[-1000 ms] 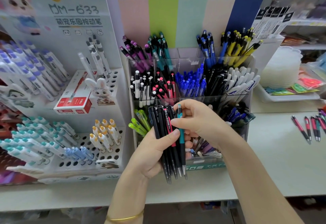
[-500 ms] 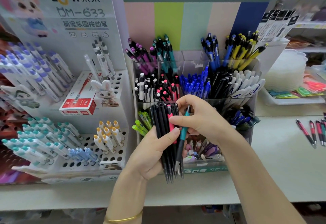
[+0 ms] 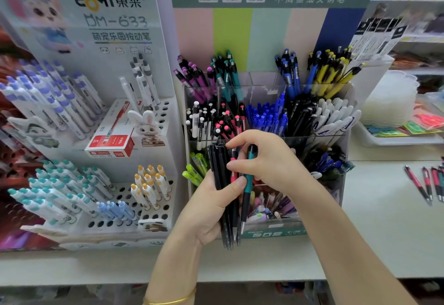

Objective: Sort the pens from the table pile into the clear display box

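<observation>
At far left we see a white rack (image 3: 165, 122) full of white pens, with a red box (image 3: 111, 142) lying on its upper shelf. Right of the rack, in front of the box (image 3: 262, 83), we find the left hand (image 3: 209, 206), which wears a gold bangle (image 3: 173, 301) at the wrist. It grips a bundle (image 3: 222, 184) of dark pens held upright with their tips down, and the thumb is laid across the barrels. One red-trimmed pen (image 3: 233, 172) stands among the black ones. At the right edge of the bundle is a teal pen (image 3: 247, 187), also tip down, with the left thumb tip just beside it. The right hand (image 3: 271, 163) meets the left here, and its thumb and curled fingers pinch the upper end of the teal pen. We note that the two hands are close together, over the lower front compartments of the box. Behind them the tiered compartments hold pens sorted by colour: purple, teal, blue and yellow at the back, white, pink, blue and black in the middle row. At far right, on the table (image 3: 374, 228) and well apart from the hands, lies the pile (image 3: 427, 182) of loose red and teal pens.
</observation>
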Tool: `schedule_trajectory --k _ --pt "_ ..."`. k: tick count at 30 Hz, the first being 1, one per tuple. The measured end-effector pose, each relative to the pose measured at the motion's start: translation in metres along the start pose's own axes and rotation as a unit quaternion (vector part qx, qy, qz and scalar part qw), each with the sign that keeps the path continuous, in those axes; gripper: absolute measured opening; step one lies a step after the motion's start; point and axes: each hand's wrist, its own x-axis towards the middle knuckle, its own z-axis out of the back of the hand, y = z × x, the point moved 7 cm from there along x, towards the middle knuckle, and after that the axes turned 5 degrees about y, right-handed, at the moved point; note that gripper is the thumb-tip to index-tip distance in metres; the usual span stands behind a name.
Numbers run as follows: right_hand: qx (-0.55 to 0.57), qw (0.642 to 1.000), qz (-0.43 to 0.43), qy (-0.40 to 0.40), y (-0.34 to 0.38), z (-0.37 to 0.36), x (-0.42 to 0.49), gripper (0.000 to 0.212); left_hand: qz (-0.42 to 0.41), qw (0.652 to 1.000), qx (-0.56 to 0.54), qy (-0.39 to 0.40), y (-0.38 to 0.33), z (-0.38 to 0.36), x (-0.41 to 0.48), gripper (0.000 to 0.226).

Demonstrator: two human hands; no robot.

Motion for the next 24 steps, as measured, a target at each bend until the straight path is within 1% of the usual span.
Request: schedule_trajectory --k 4,7,9,12,14,15,16,17,19,20,21,22,24 --pt "0.08 0.996 -0.026 0.005 -0.006 0.0 0.0 0.027 -0.026 0.999 0.03 -0.011 -0.008 0.002 0.002 0.049" --pt "0.13 0.99 -0.053 0.01 -0.009 0.0 0.002 0.032 -0.038 0.998 0.038 -0.023 -0.011 0.005 0.002 0.054" --pt "0.159 0.984 -0.08 0.008 -0.011 0.002 0.004 0.029 -0.044 0.998 0.038 -0.031 -0.012 0.007 0.003 0.056" --pt "0.185 0.979 -0.083 0.025 -0.01 0.006 0.007 0.022 -0.049 0.998 0.037 -0.035 -0.016 0.009 0.002 0.048" --pt "0.201 0.976 -0.071 0.038 -0.006 0.01 0.008 0.022 -0.054 0.997 0.03 -0.049 -0.018 0.012 0.002 0.029" --pt "0.212 0.975 -0.064 0.026 -0.003 0.017 0.008 0.023 -0.06 0.996 0.022 -0.06 -0.019 0.015 0.002 0.018" --pt "0.22 0.974 -0.054 -0.01 0.0 0.027 0.009 0.022 -0.067 0.995 0.013 -0.073 -0.02 0.02 0.003 0.012" --pt "0.214 0.974 -0.034 -0.067 0.003 0.041 0.01 0.02 -0.073 0.994 0.005 -0.086 -0.022 0.024 0.004 0.009" --pt "0.139 0.969 0.03 -0.204 0.016 0.071 0.008 0.02 -0.084 0.991 -0.002 -0.106 -0.025 0.032 0.005 0.01" --pt "0.088 0.96 0.066 -0.256 0.025 0.081 0.006 0.022 -0.089 0.99 -0.004 -0.111 -0.026 0.034 0.005 0.01" --pt "0.039 0.953 0.093 -0.286 0.033 0.085 0.006 0.024 -0.093 0.989 -0.005 -0.112 -0.028 0.035 0.006 0.01" --pt "-0.002 0.948 0.109 -0.298 0.038 0.085 0.007 0.026 -0.095 0.989 -0.005 -0.11 -0.029 0.034 0.006 0.011" --pt "-0.066 0.946 0.124 -0.293 0.044 0.075 0.012 0.027 -0.097 0.99 -0.005 -0.102 -0.03 0.032 0.007 0.01"
